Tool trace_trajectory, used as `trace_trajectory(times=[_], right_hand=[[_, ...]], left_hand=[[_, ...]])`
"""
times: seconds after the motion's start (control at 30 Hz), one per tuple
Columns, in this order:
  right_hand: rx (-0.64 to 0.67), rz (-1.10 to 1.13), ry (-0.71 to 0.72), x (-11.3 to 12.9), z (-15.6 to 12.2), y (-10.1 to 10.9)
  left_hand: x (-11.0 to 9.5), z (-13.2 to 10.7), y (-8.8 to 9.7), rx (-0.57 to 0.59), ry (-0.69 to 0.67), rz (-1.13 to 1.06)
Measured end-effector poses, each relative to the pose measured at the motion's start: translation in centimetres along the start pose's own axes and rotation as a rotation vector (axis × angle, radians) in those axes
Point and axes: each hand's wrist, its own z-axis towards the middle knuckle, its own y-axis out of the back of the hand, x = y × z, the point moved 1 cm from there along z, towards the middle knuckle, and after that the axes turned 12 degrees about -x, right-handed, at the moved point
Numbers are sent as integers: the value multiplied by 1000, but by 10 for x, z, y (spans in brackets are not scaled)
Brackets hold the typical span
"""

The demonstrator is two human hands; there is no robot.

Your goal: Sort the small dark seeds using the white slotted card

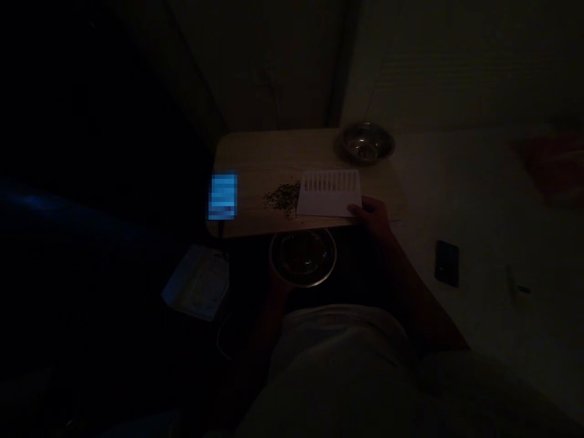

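Two hands worked in dim light: the right hand (371, 216) pinched a white card (329, 194) beside scattered seeds (281, 198) on the table (274, 155), while the left hand's (277, 286) grip under a steel bowl (303, 257) could not be told.

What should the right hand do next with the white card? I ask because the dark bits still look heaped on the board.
Probably sweep the white card leftward. The right hand grips its near right corner, the card's left edge sits beside the pile of dark bits on the wooden board, and a metal bowl waits below the board's near edge. The left hand seems to hold that bowl, though it is too dark to be sure.
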Motion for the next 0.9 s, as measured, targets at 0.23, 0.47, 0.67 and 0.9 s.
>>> trace_trajectory(times=[0.23, 0.47, 0.67, 0.9], right_hand=[[22, 7, -41, 3, -1, -1], [21, -3, -48, 1, 0, 0], [11, 2, -59, 2, 0, -1], [48, -14, -46, 5, -2, -1]], left_hand=[[2, 0, 2, 12, 30, -15], [3, 5, -2, 43, 136, -26], [2, 3, 5, 42, -62, -14], [6, 8, 6, 28, 11, -9]])
